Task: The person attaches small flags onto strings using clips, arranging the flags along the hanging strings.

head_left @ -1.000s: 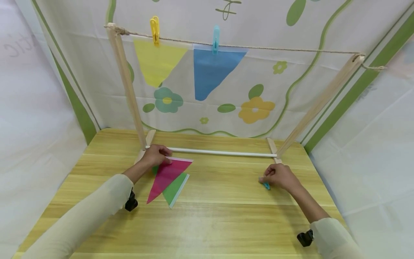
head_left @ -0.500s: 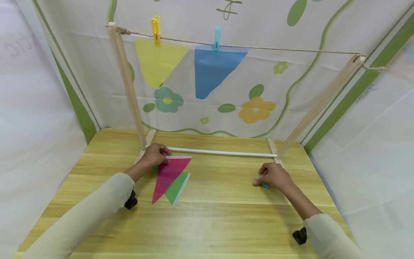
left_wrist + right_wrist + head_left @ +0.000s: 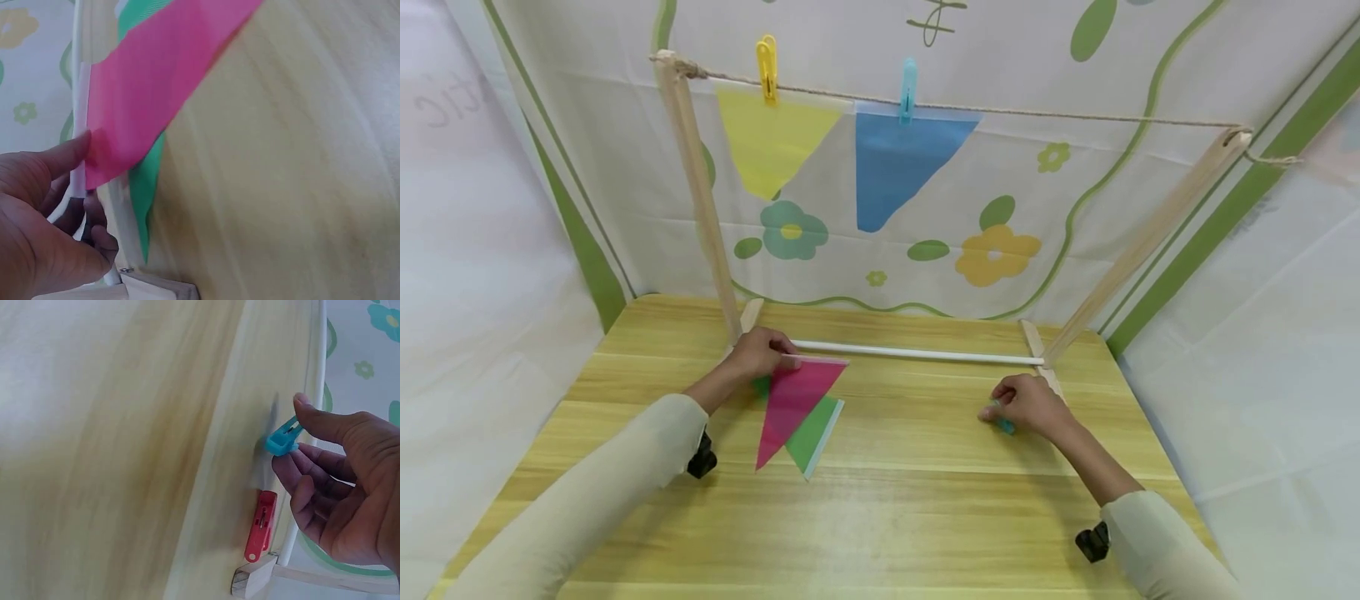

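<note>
Shifted slightly leftward since a second ago, my right hand [image 3: 1033, 406], right of centre, pinches a small turquoise plastic clothespeg [image 3: 283, 442] between thumb and curled fingers; left of centre, my left hand [image 3: 758, 352] pinches a pink triangular flag [image 3: 797, 393] by its white edge, overlapping a green triangular flag [image 3: 812, 437] in the head view

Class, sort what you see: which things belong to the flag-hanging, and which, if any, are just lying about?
Likely part of the job: pink flag, green flag, turquoise peg, red peg, yellow flag, blue flag, hanging pegs, string, wooden frame.

Likely just background: flowered cloth, table, wrist cameras.
</note>
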{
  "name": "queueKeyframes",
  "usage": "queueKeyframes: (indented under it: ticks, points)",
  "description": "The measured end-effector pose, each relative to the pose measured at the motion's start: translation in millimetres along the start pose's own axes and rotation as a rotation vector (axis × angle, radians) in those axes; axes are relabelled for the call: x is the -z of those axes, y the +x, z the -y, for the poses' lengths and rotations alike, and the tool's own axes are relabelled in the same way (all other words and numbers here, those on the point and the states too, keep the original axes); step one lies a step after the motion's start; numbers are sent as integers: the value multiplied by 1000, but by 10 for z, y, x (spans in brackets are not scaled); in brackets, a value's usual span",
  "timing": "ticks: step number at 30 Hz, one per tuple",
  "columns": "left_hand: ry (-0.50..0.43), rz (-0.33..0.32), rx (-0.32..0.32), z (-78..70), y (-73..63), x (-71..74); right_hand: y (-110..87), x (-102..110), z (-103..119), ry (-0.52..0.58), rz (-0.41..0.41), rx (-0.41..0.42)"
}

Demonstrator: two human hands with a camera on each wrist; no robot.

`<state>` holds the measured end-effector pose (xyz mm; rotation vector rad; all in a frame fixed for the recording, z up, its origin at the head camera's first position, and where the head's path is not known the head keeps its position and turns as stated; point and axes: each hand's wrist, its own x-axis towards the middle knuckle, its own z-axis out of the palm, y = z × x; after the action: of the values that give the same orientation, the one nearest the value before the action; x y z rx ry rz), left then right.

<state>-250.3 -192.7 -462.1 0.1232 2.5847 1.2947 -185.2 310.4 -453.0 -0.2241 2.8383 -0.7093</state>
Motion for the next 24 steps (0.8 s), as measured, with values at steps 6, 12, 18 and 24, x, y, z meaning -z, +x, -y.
queueKeyframes:
  ticks: [6, 12, 18, 24]
  points:
    - [-128, 6, 18, -69, 26, 24, 45, 58, -12, 38, -54, 41]
    - [-243, -5, 40, -150, 51, 35, 80, 141, -22, 53, -42, 25]
    - [-340, 7, 58, -214, 59, 66, 75, 204, -12, 74, -30, 28]
    - [-408, 6, 36, -272, 43, 76, 52, 236, 31, 119, -7, 5]
